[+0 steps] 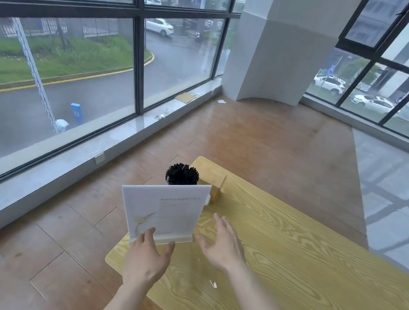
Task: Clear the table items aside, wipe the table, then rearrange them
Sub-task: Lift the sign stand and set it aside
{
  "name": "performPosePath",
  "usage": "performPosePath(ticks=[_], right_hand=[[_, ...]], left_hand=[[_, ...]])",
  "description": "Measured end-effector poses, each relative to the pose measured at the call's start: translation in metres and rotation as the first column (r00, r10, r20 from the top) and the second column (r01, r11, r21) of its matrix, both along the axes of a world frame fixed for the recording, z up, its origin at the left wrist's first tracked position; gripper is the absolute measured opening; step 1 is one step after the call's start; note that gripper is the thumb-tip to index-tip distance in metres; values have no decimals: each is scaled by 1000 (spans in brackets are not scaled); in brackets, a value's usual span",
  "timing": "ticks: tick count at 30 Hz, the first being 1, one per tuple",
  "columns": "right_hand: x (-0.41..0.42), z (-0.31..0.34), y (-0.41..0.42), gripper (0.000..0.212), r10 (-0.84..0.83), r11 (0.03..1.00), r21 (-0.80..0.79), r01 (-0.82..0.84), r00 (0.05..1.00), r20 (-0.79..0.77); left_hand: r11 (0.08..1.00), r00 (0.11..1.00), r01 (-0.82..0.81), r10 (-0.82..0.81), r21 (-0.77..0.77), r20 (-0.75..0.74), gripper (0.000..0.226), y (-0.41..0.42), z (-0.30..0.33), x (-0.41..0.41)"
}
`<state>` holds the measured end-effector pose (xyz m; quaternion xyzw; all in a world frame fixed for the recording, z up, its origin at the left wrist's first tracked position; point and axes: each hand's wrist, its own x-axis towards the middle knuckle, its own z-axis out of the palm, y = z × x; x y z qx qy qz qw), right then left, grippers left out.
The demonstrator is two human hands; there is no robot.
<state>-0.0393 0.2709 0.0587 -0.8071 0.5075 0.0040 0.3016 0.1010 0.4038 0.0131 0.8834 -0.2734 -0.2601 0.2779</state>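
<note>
A white upright sign stand [167,210] sits near the left end of the light wooden table [288,259]. My left hand [145,257] rests against its base, fingers spread and touching the lower front; whether it grips the base I cannot tell. To the right of the stand, my right hand [224,244] hovers open, palm facing left, apart from it. Behind the stand is a cup of black straws [182,174], its lower part hidden. A thin wooden holder [220,189] stands at the far corner. A small paper scrap [213,284] lies on the table near my right forearm.
The table's left edge borders wooden floor [261,139] beside a low window sill [126,134] with large windows. A white pillar [280,46] rises at the back. Grey tiled floor [391,194] lies to the right. Scraps of paper and a brown bag [186,96] rest on the sill.
</note>
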Motion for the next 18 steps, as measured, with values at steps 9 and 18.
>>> performPosePath(ticks=[9, 18], right_hand=[[-94, -5, -8, 89, -40, 984, -179, 25, 996, -80], [-281, -37, -23, 89, -302, 945, -155, 289, 950, -72]], left_hand=[[930, 905, 366, -363, 29, 221, 85, -39, -2, -72], [816, 757, 578, -542, 12, 364, 92, -85, -2, -208]])
